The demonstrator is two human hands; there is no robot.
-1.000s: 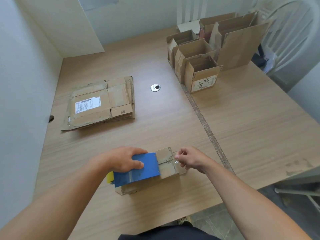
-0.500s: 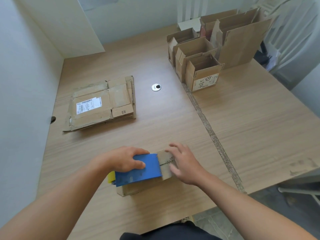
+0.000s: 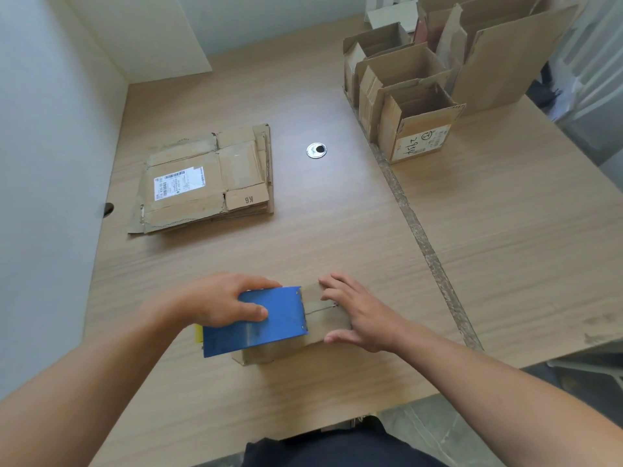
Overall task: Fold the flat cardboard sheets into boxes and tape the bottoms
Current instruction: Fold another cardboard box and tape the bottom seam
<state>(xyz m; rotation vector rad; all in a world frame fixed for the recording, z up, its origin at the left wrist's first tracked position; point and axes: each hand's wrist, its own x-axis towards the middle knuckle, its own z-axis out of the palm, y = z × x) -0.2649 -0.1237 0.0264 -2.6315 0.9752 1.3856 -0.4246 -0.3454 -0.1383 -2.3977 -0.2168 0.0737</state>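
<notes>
left hand (image 3: 222, 303) grips blue tape dispenser (image 3: 263, 320) on box (image 3: 317, 335) | right hand (image 3: 357, 315) flat on box | flat sheets (image 3: 205, 183) far left

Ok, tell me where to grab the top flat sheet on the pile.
Probably the near right corner of the top sheet, the flap marked K6, pinched from the right, thumb on top. It lies flat on the pile, so only an edge offers a hold, and the wall crowds its left side.

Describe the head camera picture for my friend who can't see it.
A person's left hand grips a blue tape dispenser on a small cardboard box, while the right hand presses flat on it. Behind, flat cardboard sheets lie stacked on the wooden table.
</notes>
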